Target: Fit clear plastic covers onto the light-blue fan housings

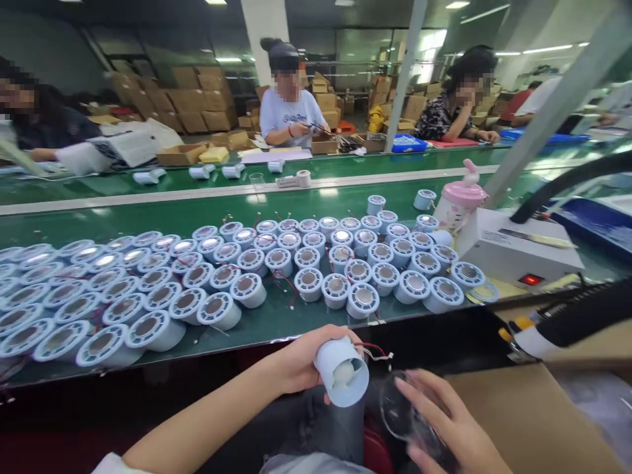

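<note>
My left hand [302, 361] is closed around a light blue plastic cylinder housing [330, 362], held over my lap in front of the table edge. Its open end tilts toward me, showing a whitish part inside, and red and white wires with a small connector trail off its right side. To the right, my right hand [457, 421] grips a clear, round, cup-like plastic piece [395, 411], slightly blurred and apart from the housing. Beyond my hands, many similar blue housings [363, 299] stand in rows, round metallic discs on top and thin wires between them.
The green work table [266, 326] runs across in front. At right are a grey box with a red lit switch [518, 253], a pink-lidded cup [461, 201], a black hose [582, 316] and a cardboard box [523, 408]. Several people sit across the table.
</note>
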Available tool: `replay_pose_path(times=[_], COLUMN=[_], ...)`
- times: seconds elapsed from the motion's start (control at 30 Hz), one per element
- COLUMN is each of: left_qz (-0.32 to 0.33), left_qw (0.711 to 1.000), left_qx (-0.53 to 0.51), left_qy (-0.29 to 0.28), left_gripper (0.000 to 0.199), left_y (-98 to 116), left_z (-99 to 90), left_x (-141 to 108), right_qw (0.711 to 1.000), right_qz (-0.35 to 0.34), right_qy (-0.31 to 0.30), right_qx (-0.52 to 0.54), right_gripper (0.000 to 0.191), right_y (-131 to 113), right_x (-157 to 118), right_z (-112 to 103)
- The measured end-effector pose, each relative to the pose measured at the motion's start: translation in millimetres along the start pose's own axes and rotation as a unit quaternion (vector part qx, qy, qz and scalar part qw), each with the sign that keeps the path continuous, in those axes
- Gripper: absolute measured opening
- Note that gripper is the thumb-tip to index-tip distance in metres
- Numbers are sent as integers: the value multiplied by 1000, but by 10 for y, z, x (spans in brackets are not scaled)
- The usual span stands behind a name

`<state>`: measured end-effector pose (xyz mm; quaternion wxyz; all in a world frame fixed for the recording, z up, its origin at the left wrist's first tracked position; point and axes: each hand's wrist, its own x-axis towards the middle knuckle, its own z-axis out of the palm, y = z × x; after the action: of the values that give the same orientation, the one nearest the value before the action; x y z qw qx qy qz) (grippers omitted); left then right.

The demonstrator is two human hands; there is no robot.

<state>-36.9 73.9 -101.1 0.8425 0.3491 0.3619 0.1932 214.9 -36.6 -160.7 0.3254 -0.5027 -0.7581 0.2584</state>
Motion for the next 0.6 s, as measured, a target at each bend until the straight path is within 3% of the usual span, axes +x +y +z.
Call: replay_pose_path(times=[0.03,0.07,0.13,0.2,0.3,0.4,0.5,0.6], left_qz=[-17,-31,-43,-37,-26,-61,-103,-87], left_qw=[999,996,977,955,965,983,977,954], left_qx=[30,77,191,274,253,174,179,268], left_qy=[-21,-45,-89,-106,-62,-12,-46,-102], left_gripper=[40,41,37,32,28,35,37,27], left_y=[-39,-53,-25,28,45,-28,-97,-90], left_z=[52,102,188,249,276,253,258,321], left_x=[98,170,251,289,356,465,557,569], right_qw=[997,989,972,966,969,957,939,947], right_qz=[-59,-78,-69,-31,17,-13,-42,29], right_qy=[6,52,101,108,105,142,141,111], right_qx=[-49,-112,-201,-231,-225,-253,-311,-298], right_gripper=[53,54,52,48,46,49,52,51], right_y=[-72,-137,-228,-269,-285,-303,-323,-299], right_x=[78,159,288,327,216,65,30,93], right_z=[12,12,-23,-85,-149,-108,-12,25])
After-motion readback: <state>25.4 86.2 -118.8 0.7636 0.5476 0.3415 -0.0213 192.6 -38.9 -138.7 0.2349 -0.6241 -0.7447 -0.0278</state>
